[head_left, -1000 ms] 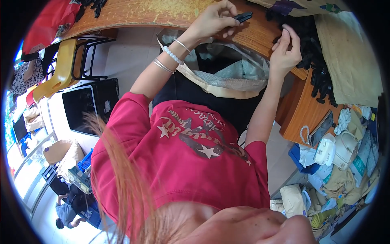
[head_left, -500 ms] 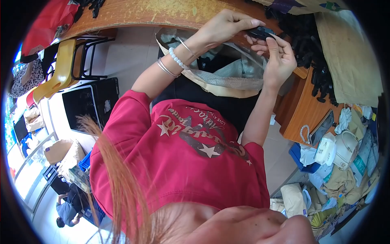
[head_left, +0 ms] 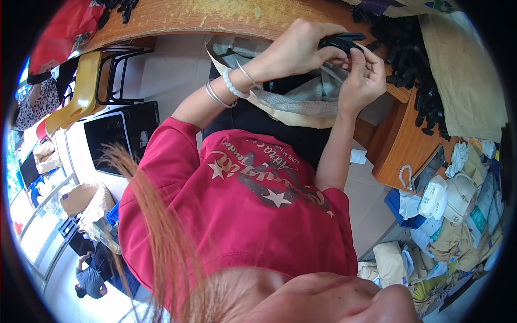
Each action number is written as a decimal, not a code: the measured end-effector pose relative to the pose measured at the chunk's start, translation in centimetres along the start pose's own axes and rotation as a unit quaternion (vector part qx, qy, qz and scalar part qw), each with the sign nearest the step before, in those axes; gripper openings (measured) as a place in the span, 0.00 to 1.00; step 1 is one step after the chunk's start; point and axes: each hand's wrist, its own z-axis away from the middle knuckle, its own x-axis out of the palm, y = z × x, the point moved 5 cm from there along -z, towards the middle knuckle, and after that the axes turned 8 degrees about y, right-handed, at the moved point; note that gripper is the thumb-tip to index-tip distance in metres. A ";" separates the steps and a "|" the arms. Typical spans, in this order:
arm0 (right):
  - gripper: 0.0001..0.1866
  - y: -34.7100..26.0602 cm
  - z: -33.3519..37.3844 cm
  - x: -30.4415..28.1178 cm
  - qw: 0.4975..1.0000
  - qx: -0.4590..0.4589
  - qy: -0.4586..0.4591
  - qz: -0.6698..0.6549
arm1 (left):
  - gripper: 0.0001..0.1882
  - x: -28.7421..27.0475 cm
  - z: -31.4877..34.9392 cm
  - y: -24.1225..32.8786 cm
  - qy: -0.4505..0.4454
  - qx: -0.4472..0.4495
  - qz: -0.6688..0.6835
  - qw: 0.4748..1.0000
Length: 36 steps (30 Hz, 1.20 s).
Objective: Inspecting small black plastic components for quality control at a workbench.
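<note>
Above the sack on my lap, both hands meet at a small black plastic piece (head_left: pixel 343 41) with narrow, prong-like parts. My left hand (head_left: pixel 308 47) is closed around its left end, thumb underneath and fingers over the back. At the right end, my right hand (head_left: pixel 365 72) pinches it between thumb and forefinger, the other fingers curled. The piece's exact kind is hard to make out, as the fingers cover part of it. Below lies an open sack (head_left: pixel 293 114) with a grey woven lining and dark contents. A heap of similar black pieces (head_left: pixel 401 62) lies on the table to the right.
A worn wooden table (head_left: pixel 215 16) curves along the far side. Brown wrapping (head_left: pixel 463 75) borders the black heap. At right are a phone (head_left: pixel 429 168), a bead bracelet (head_left: pixel 405 176), a tissue pack (head_left: pixel 432 196) and a white bag (head_left: pixel 459 198). A yellow chair (head_left: pixel 86 86) stands left.
My left hand has turned and dropped slightly, its thumb now under the black piece. My right hand has shifted a little left and down. The piece now shows its prongs more clearly.
</note>
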 end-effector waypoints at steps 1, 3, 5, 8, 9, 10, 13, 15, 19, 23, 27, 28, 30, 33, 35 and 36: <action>0.10 -0.4 -0.5 0.4 0.999 -0.034 -0.009 -0.032 | 0.19 -0.2 0.2 0.4 0.008 0.025 -0.004 1.000; 0.17 -1.2 -0.9 0.6 0.993 -0.032 -0.013 -0.109 | 0.19 -0.6 0.2 0.0 0.002 0.028 0.000 1.000; 0.19 -0.5 -0.6 0.5 0.992 0.051 -0.095 -0.069 | 0.18 -0.6 0.5 -0.2 -0.003 0.029 0.005 1.000; 0.16 -0.5 -0.5 0.2 0.993 0.034 -0.093 -0.060 | 0.18 -0.3 0.9 -0.6 -0.026 -0.016 0.053 0.998; 0.15 -0.4 -0.5 0.0 0.995 0.026 -0.084 -0.056 | 0.18 -0.2 1.0 -0.5 -0.031 -0.023 0.065 0.997; 0.15 -0.5 -0.5 -0.1 0.994 0.026 -0.084 -0.057 | 0.18 -0.2 1.1 -0.5 -0.036 -0.031 0.076 0.996; 0.11 0.2 -0.7 -0.6 0.988 0.070 -0.129 -0.041 | 0.20 0.0 1.4 -0.9 -0.097 -0.076 0.123 0.985; 0.07 1.9 -0.8 -1.1 0.973 0.069 -0.219 -0.003 | 0.19 -0.3 1.6 -2.0 -0.154 -0.103 0.077 0.980; 0.08 0.2 -3.1 -2.9 0.942 -0.186 -0.032 0.276 | 0.20 0.1 -0.2 -2.9 -0.085 0.157 -0.051 0.983; 0.13 0.7 -4.0 -1.7 0.860 -0.202 -0.046 0.465 | 0.21 4.4 -5.2 -3.2 -0.067 0.172 -0.287 0.940; 0.12 1.7 -3.2 -0.4 0.838 -0.180 -0.079 0.509 | 0.13 7.4 -8.2 -4.1 -0.051 0.186 -0.594 0.781; 0.13 1.6 -2.9 0.1 0.849 -0.204 -0.077 0.480 | 0.12 7.2 -8.1 -5.5 -0.010 0.241 -0.509 0.827; 0.13 1.4 -2.7 0.0 0.871 -0.214 -0.055 0.438 | 0.11 6.5 -7.4 -6.2 0.029 0.297 -0.413 0.861; 0.13 1.5 -2.5 -0.9 0.893 -0.222 -0.033 0.390 | 0.14 5.7 -5.8 -6.1 -0.014 0.345 -0.307 0.887; 0.12 1.8 -2.6 -1.1 0.897 -0.224 -0.036 0.378 | 0.16 5.6 -5.1 -6.1 -0.021 0.333 -0.343 0.878; 0.12 1.9 -2.6 -1.2 0.896 -0.230 -0.028 0.378 | 0.20 5.7 -4.9 -6.2 -0.027 0.322 -0.376 0.869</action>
